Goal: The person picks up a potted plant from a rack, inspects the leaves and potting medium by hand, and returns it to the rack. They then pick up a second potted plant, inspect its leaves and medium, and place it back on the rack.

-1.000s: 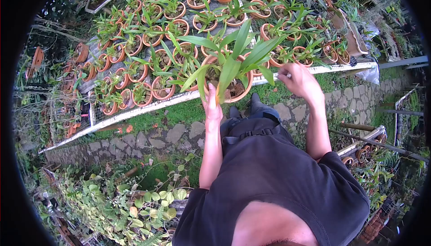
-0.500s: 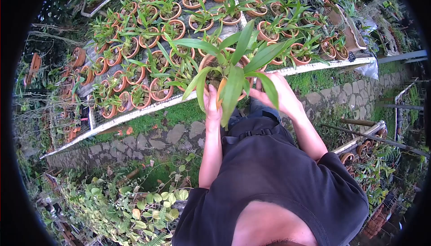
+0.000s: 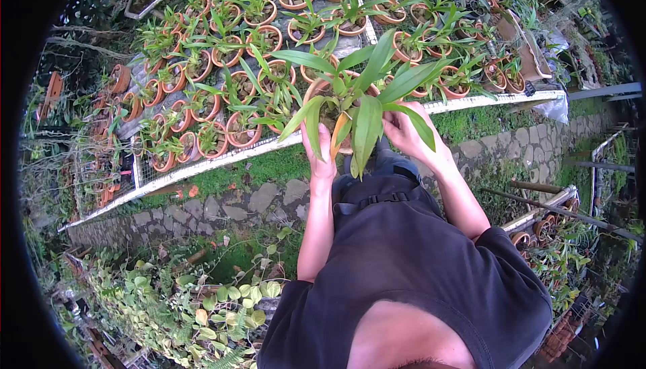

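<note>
A potted orchid-like plant [image 3: 367,130] with long, broad green leaves is held up in front of my waist. Its round terracotta pot [image 3: 314,91] shows partly behind the foliage. One leaf near the base is a yellow-orange leaf [image 3: 340,132], close to my left thumb. My left hand [image 3: 321,152] is closed against the left side of the pot, some of its fingers hidden under leaves. On the opposite side, my right hand [image 3: 408,137] has its fingers curled at the pot's right edge, partly covered by a drooping leaf.
Beyond the plant stands a mesh bench with a white front edge [image 3: 202,165], holding many terracotta pots [image 3: 244,130] of similar plants. A stone path [image 3: 266,198] runs below it. Leafy vines [image 3: 168,302] grow at lower left; a rail [image 3: 538,209] and more pots are at right.
The plant has turned and tilted slightly, its leaves shifting to the right. My right hand has moved a little, its fingers now closer together beside the pot. My left hand still holds its side.
</note>
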{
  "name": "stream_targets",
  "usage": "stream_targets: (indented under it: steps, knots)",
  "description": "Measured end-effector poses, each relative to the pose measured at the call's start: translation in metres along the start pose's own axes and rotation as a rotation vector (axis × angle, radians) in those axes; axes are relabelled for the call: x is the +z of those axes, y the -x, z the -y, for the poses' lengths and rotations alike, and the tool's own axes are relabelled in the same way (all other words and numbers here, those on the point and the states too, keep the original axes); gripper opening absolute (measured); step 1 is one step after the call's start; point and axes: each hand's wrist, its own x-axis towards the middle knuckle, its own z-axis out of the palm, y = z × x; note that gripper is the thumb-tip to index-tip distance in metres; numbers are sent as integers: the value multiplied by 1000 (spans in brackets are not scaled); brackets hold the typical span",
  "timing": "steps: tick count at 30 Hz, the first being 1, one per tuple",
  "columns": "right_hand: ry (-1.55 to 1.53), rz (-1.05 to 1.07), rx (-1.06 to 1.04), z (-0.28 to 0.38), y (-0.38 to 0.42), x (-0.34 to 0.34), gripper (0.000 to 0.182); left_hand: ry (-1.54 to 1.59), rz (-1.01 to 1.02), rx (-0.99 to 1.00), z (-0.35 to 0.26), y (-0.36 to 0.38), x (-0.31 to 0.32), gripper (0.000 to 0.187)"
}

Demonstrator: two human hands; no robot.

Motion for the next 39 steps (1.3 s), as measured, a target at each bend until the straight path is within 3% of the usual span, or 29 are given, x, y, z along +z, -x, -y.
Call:
stream_targets:
  steps: [1, 4, 8, 11, 12, 15, 16, 19, 25, 34, 39]
  knots:
    - [11, -18, 23, -4, -2, 2, 13, -99, 62, 41, 0, -2, 0, 86]
    - [13, -110, 9, -1, -4, 2, 22, 62, -29, -135, 5, 2, -5, 78]
    - [99, -178, -6, 19, 3, 8, 21, -36, -45, -60, 12, -1, -7, 70]
    - [129, 227, 235, 24, 2, 6, 19, -139, -34, 40, 2, -2, 6, 69]
    - [78, 226, 260, 19, 2, 14, 15, -150, -24, 53, 0, -3, 8, 69]
    - [116, 21, 28, 4, 5, 28, 12, -123, -14, 59, -8, 1, 20, 67]
    - [163, -120, -102, -6, -1, 38, 17, -105, -13, 54, -10, 4, 22, 66]
    - [36, 13, -1, -20, -9, 47, 21, -241, -31, 162, -3, 1, 21, 65]
    - [25, 151, 120, -25, -19, 48, 44, -235, -57, 119, 2, 3, 19, 66]
    - [-157, 23, 105, -66, -14, 88, 31, -234, -36, 195, 2, 2, 24, 61]
    - [15, -7, 45, -51, -11, 71, 23, -194, -13, 160, 5, -1, 21, 63]
